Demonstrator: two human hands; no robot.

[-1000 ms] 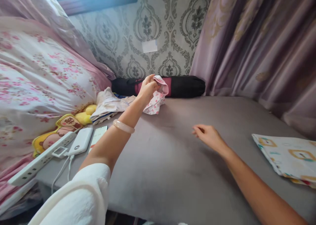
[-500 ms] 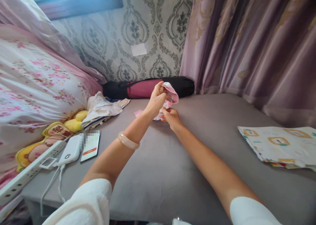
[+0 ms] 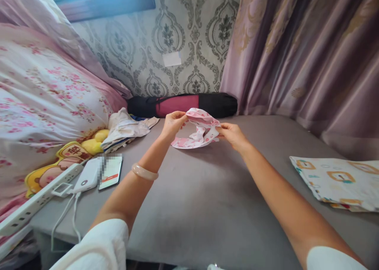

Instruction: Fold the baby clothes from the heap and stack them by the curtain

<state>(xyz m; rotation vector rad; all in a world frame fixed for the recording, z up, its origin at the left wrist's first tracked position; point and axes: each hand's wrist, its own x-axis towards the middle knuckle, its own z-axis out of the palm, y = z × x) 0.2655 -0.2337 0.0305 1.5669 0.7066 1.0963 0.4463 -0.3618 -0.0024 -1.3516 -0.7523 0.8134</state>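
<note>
Between my two hands, a small pink-and-white printed cloth item (image 3: pixel 204 118) is held up just above the grey bed surface (image 3: pixel 207 199). It forms a loop with an open middle, and its lower edge hangs near the bed; I cannot make out what kind of item it is. My left hand (image 3: pixel 172 124) pinches its upper left edge, thumb and fingers closed. At the right edge, my right hand (image 3: pixel 233 135) grips the fabric between thumb and fingers. A pale bangle (image 3: pixel 145 172) circles my left forearm.
A black-and-maroon rolled bag (image 3: pixel 177 105) lies along the wall. To the left are crumpled clothes (image 3: pixel 127 126), a yellow plush (image 3: pixel 44 177), a phone (image 3: pixel 111 173), a white power bank (image 3: pixel 89 175) with cables and a power strip (image 3: pixel 20 218). Folded printed cloth (image 3: pixel 340 179) lies right.
My hands have moved apart, the right one going rightward and the left one slightly left and down. The cloth item, bunched before, is now spread wider between them.
</note>
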